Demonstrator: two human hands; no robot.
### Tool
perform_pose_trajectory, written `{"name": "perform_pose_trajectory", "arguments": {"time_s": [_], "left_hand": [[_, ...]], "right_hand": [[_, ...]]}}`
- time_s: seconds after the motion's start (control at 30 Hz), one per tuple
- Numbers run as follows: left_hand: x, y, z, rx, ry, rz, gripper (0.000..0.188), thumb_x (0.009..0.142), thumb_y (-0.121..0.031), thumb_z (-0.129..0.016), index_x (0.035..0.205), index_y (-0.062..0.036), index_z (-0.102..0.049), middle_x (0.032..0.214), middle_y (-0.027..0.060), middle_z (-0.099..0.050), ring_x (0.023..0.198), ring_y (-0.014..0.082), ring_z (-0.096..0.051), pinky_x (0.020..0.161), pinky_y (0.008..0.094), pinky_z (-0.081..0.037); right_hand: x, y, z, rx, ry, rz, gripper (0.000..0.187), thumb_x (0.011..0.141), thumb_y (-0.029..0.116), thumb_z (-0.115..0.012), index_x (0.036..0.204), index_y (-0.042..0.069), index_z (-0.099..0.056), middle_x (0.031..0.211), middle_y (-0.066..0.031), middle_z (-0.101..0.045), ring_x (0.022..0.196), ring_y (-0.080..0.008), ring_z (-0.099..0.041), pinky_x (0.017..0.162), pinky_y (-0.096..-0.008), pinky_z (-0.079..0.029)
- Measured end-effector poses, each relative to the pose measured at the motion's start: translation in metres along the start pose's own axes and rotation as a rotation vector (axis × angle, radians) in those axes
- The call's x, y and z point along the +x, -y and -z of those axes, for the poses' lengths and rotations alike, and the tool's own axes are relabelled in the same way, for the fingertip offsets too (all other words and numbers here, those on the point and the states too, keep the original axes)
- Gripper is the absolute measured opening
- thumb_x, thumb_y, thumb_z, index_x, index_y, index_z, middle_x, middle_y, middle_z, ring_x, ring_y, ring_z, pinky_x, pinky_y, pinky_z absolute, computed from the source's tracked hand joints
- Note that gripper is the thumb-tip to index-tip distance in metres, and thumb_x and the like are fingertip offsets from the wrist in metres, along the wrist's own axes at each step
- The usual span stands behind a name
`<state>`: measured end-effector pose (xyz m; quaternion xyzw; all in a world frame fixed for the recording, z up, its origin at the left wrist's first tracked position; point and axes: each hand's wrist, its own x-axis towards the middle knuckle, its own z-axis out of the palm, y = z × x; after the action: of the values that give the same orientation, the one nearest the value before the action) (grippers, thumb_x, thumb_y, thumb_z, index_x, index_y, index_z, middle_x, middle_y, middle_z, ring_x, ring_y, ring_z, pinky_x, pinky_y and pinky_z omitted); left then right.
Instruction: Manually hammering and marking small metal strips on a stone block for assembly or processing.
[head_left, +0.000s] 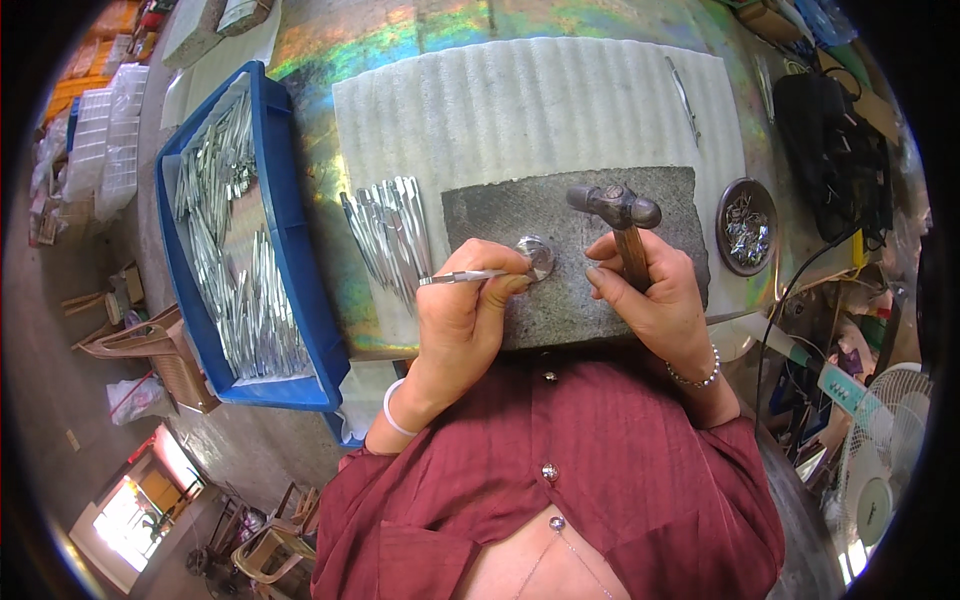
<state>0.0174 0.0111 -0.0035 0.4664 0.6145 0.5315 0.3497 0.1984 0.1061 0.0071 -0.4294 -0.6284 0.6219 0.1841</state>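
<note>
My left hand [462, 315] is closed in a pinch on a slender silver metal piece [460, 277], which points to the left. Its fingertips are beside a small round shiny metal block [537, 255] on a dark grey stone slab [500, 205]. In my right hand [668, 300] is a hammer [632, 250] with a dark metal head and wooden handle, its head raised away from me over the slab. My right thumb and index finger are close together; I cannot make out whether a tiny part sits between them.
A pile of slender metal pieces [390, 230] lies left of the slab. Further left, a blue crate [268, 130] holds many more. To the right stands a round dish [722, 225] of small metal parts. White foam sheeting [520, 100] covers the table, with one thin piece [683, 100] on it.
</note>
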Motion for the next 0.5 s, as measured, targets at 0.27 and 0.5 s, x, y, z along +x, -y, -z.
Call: {"name": "perform_pose_trajectory", "arguments": {"time_s": [0.27, 0.5], "left_hand": [[0.0006, 0.0007, 0.0014, 0.017, 0.025, -0.006, 0.006, 0.085, 0.005, -0.057, 0.089, 0.0015, -0.059, 0.080, 0.0104, -0.059, 0.066, 0.0175, -0.058, 0.059, 0.0264, -0.046], [-0.0008, -0.0006, -0.0024, -0.019, -0.024, 0.026, 0.004, 0.086, 0.004, -0.058, 0.089, 0.0016, -0.059, 0.079, 0.0100, -0.059, 0.065, 0.0168, -0.058, 0.058, 0.0264, -0.046]], "right_hand": [[-0.0003, 0.0026, 0.0000, 0.009, -0.003, -0.011, 0.018, 0.081, 0.006, -0.067, 0.096, -0.001, -0.060, 0.077, -0.0047, -0.064, 0.074, -0.0068, -0.060, 0.067, -0.0237, -0.049], [0.0001, 0.0015, -0.0002, -0.004, -0.003, -0.017, 0.018, 0.081, 0.007, -0.068, 0.095, -0.001, -0.060, 0.076, -0.0052, -0.064, 0.073, -0.0071, -0.061, 0.067, -0.0238, -0.049]]}}
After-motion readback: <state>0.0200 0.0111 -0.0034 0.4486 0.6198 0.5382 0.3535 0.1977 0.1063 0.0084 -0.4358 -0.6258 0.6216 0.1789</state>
